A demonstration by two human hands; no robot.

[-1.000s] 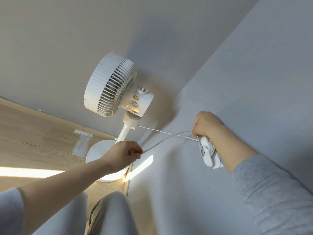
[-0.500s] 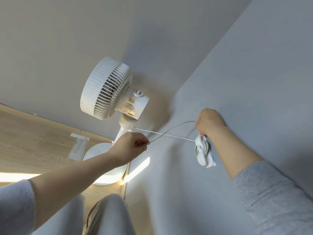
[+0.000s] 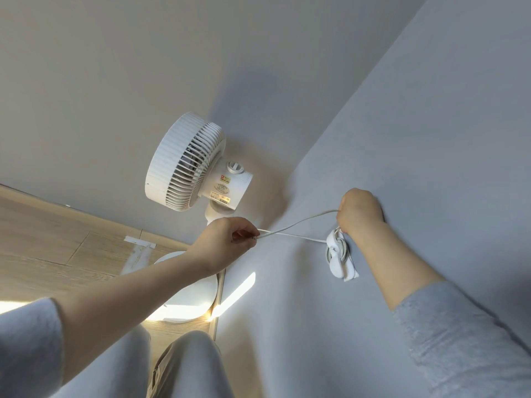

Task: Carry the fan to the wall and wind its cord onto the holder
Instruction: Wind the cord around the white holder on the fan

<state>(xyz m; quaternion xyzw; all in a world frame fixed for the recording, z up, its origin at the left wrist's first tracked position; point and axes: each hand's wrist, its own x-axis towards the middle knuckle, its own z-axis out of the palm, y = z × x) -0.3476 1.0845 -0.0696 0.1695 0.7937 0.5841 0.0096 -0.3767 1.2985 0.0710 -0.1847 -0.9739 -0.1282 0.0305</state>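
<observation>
The wall (image 3: 431, 139) on the right carries the holder, and everything else sits relative to that holder. The fan (image 3: 189, 165) stands upright on its round base well to the left of the holder, in the corner where the two walls meet, so the carrying part looks done. The person's legs show at the bottom of the view, well below the holder.

The right hand (image 3: 360, 211) is closed just above the holder, gripping the cord (image 3: 293, 225) where it arcs up toward the wall. The left hand (image 3: 227, 242) is off to the left of the holder, fingertips pinched together on a doubled stretch of cord. Two strands run from that pinch: one straight to the holder, one curving up to the right hand.

The holder (image 3: 337, 255), a small white fitting stuck to the wall, already has several turns of cord around it.

Compared with half a second ago, the right hand has lifted from beside the holder to above it, carrying the loop higher, while the left hand has kept its pinch and tension. That reads as another turn being brought over the top — the winding is partly done, with slack left between the hands. How much cord remains toward the fan is hidden behind the left hand.
</observation>
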